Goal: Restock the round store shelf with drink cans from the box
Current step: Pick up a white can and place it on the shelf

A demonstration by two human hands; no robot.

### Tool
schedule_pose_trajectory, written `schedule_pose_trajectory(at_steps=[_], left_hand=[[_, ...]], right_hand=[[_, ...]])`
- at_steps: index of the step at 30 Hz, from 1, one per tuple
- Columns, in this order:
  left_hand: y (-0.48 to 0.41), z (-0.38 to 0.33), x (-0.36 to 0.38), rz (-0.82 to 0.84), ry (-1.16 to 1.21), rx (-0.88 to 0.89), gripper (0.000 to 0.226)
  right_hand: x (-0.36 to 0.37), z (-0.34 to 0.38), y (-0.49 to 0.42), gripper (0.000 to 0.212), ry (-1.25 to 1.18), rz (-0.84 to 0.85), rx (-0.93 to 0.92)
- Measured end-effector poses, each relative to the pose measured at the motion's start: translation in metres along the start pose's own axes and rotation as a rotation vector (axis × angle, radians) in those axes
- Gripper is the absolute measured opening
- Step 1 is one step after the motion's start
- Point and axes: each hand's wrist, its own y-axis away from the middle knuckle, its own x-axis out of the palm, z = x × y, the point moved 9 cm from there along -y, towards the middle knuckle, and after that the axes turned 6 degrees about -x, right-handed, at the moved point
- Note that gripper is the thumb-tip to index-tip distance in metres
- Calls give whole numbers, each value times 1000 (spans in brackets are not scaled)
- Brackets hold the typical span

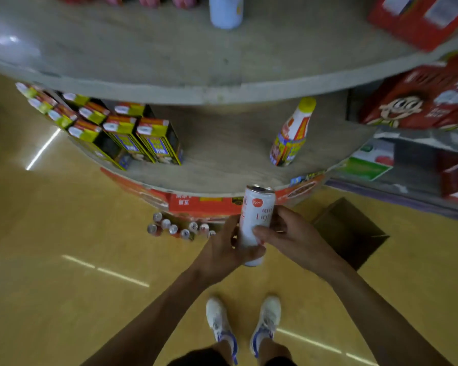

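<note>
Drink can (255, 220), white with red lettering, is upright in both hands in front of the round shelf (209, 192). The left hand (222, 249) wraps its fingers round the lower body and the right hand (291, 233) pinches the middle between thumb and fingers, so neither hand is free. To the right of the can, on the floor, stands the cardboard box (352, 231), open at the top. Its inside is dark, so whether more cans wait in it cannot be told. To the left of the can and lower down, a cluster of can tops (177, 228) shows on the shelf's bottom level, which suggests some stock is already placed there. Just beyond the can, the middle tier (222, 159) lies largely bare in its centre. On it a yellow-capped bottle (292, 133) stands beyond and right of the can, and rows of yellow cartons (143, 138) stand beyond and left. Farther beyond the can, the top tier (143, 48) carries a pale container (225, 11) and red boxes (418, 19), all blurred. Judging by this, the restocking is under way but not finished. This can still has to be set down, probably on the bare stretch of the middle tier or beside the cluster below, and the box may hold more.
</note>
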Motion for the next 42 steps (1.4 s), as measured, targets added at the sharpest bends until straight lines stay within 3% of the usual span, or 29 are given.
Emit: schedule_pose_trajectory(at_steps=[5,11,17,21,26,33,42], left_hand=[[25,-65,-28,-16,12,94,54],[42,-129,-60,-32,4,230,65],[53,-186,-77,-25,-12,369,55],[49,-218,-83,-33,-14,417,51],[29,-262,-88,-84,-38,462,62],[-23,-310,-80,-120,-22,488,66],[-95,-339,-76,-249,-116,478,60]], right_hand=[[-19,80,8,59,116,-53,-118],[-37,156,15,34,251,-131,-265],[-54,207,17,44,262,-182,-346],[-72,236,14,62,285,-219,-409],[-109,264,1,68,299,-282,-470],[-164,275,-43,53,283,-264,-518],[-209,264,-111,48,327,-256,-528]])
